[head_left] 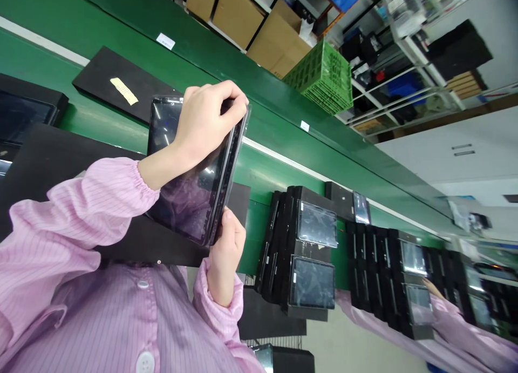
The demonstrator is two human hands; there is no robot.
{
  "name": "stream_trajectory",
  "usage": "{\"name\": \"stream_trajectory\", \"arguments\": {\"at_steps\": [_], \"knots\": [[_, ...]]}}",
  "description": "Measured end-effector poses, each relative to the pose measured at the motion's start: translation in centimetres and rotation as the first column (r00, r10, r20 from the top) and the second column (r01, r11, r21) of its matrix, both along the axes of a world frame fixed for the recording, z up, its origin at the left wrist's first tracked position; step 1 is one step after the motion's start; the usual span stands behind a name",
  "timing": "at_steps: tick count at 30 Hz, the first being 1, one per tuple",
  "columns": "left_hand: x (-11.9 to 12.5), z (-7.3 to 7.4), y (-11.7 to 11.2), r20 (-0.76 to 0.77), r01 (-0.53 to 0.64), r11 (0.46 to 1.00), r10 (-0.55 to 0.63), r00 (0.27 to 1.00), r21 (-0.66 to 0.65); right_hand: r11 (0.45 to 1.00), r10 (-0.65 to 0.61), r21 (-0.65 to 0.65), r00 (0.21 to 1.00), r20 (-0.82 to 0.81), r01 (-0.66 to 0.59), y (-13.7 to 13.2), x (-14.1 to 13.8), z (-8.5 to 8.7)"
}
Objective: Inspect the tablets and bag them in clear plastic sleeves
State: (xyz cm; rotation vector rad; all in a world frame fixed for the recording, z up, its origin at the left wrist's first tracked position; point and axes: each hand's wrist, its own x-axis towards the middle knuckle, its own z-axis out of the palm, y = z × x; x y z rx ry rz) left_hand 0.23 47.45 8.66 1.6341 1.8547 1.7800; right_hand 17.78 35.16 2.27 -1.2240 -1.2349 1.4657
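In hand: display panel (194,195), tilted, held clear above the green counter (263,124). Left hand (206,119) pinches its top edge, grip closed on it. Right hand (226,249) clasps the lower corner. Not yet set down. Stacked units (311,254) stand just beside, a co-worker's sleeve (457,319) beyond.

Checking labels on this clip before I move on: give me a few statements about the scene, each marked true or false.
1. Both the left hand and the right hand hold the dark screen panel. True.
2. The plastic crate beyond the belt is blue. False: it is green.
3. More screen units stand stacked to the right of the held panel. True.
4. The conveyor belt is grey. False: it is green.
5. A co-worker's pink sleeve shows at the lower right. True.
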Motion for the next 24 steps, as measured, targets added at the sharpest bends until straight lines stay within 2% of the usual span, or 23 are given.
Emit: {"name": "stream_trajectory", "arguments": {"at_steps": [6, 12, 18, 24], "knots": [[-0.2, 0.2, -0.2, 0.007, 0.005, 1.000, -0.005, 1.000, -0.016, 1.000, 0.016, 0.026, 1.000, 0.009, -0.016, 0.2, -0.1, -0.1], [0.2, 0.8, -1.1, 0.030, 0.046, 0.999, -0.047, 0.998, 0.026, 0.976, 0.069, 0.192, 0.984, 0.161, -0.100, 1.0, 0.8, -0.2], [-0.2, 0.7, -1.1, 0.073, 0.129, 0.984, -0.139, 0.988, 0.121, 0.952, 0.124, 0.234, 0.950, 0.288, -0.195, 0.7, 1.2, 0.7], [-0.4, 1.1, -1.6, 0.088, 0.135, 0.983, -0.147, 0.985, 0.127, 0.928, 0.164, 0.282, 0.945, 0.282, -0.245, 0.3, 1.1, 1.6]]}}
